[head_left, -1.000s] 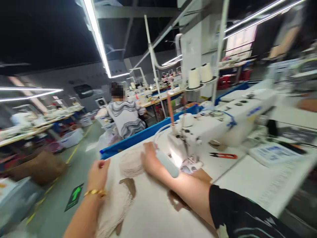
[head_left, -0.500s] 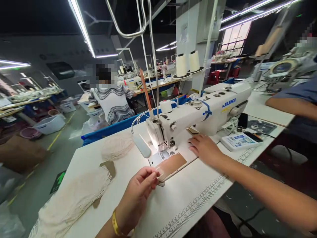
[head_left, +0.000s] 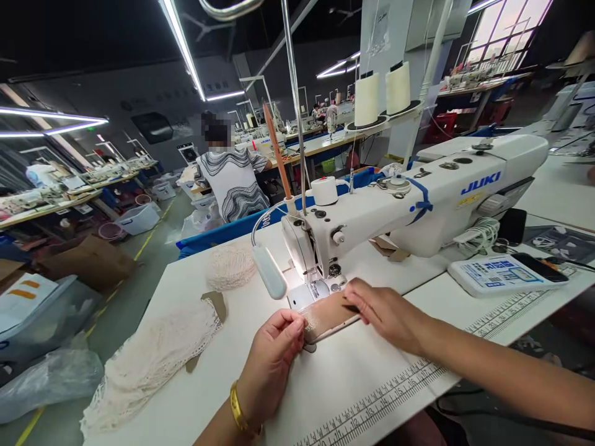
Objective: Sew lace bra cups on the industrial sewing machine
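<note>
My left hand (head_left: 274,356) is closed in a pinch at the left end of a flat, shiny brown strip (head_left: 326,314) on the machine bed. What lies between its fingertips is too small to make out. My right hand (head_left: 393,313), also closed, has its curled fingers over the strip's right end. A dark bit shows by those fingertips, but I cannot tell what it is. Just behind the strip are the metal needle plate (head_left: 301,297) and needle area of a white sewing machine (head_left: 367,217), lit by a small lamp (head_left: 269,272).
Cream lacy fabric (head_left: 153,359) lies on the left of the table, with another lacy piece (head_left: 230,265) behind it. A printed ruler (head_left: 385,399) runs along the front edge. To the right sit a white box (head_left: 497,275) and a phone (head_left: 539,266). Ahead, a person (head_left: 232,179) sits facing away.
My right hand has come from behind, beside the machine arm, forward and left onto the brown strip's right end. My left hand stays pinched at the left end. The view has swung left.
</note>
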A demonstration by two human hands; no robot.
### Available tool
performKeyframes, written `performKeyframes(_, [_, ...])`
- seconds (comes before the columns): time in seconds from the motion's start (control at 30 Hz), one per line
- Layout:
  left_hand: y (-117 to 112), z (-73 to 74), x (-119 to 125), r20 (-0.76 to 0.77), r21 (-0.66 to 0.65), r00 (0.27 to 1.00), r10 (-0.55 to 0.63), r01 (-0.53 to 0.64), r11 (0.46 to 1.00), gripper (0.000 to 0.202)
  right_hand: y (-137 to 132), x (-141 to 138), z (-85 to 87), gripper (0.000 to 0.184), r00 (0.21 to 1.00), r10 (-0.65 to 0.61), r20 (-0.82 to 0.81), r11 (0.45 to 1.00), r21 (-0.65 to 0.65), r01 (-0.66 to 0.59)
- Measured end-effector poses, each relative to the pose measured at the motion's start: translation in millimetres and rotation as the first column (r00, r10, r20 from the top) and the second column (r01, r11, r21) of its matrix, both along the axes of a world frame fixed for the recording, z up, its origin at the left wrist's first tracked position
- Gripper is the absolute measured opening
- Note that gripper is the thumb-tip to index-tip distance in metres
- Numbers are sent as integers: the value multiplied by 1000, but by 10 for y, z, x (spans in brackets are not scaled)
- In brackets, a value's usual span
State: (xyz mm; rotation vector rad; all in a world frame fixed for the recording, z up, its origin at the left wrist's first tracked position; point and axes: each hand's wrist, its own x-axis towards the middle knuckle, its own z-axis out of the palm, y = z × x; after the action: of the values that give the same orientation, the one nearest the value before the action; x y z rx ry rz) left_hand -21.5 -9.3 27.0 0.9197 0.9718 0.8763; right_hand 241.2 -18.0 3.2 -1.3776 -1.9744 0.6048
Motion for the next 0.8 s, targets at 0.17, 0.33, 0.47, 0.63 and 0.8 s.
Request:
performKeyframes(0.17, [-8,-28,-8,31,-4,999,-21,21,1000,38,-142,-598,218,18,965,183,-187,975,-93,-203])
performKeyframes(0.33, [-29,-56,-18,32,-17,999,16,-16,1000,35,-76,-772,33,13,962,165,-218,983,-39,-177])
performKeyframes(0.47, [-38,-54,0,9,-3,999,49,-49,999,39,-65,-776,-36,13,962,141,-233,988,-24,-150])
performKeyframes(0.63, [-47,-27,25,0,3,998,57,-57,998,40,-69,-782,-41,14,969,136,-208,990,-15,-142])
performKeyframes(0.8, [-43,-24,38,7,0,998,63,-63,998,39,-74,-789,-55,14,970,136,-201,990,-4,-140])
